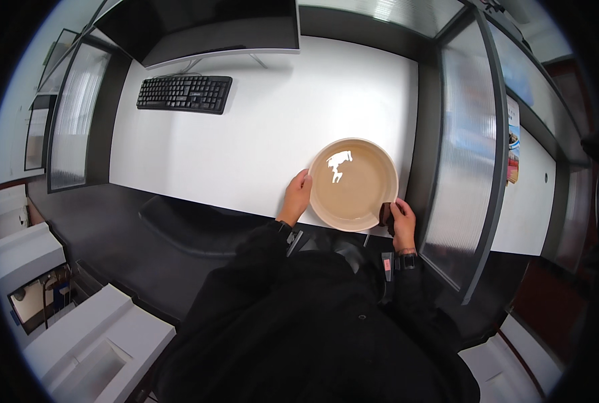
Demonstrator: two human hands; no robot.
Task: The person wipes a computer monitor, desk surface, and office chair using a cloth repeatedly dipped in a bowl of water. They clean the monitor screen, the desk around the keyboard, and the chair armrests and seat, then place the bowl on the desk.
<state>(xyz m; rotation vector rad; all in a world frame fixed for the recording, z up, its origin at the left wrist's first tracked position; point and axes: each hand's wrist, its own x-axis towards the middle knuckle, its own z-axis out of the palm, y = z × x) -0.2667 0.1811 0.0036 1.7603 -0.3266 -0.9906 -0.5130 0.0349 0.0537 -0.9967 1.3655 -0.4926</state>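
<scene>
Left hand [296, 196] and right hand [403, 225] are seen, in the head view, on either side of a round beige pan [353, 185], which is held between them near the front edge of the white desk [245, 148]. Its left rim is gripped by the left hand, partly curled, with some fingers hidden. At the lower right rim, a dark brown piece [385, 215] is pinched by the half-closed right hand; whether it is a handle cannot be told

The white counter [259, 141] is being flanked by dark-framed, ribbed partition panels [470, 134]; a second counter [524, 215] is being screened off at right.
</scene>
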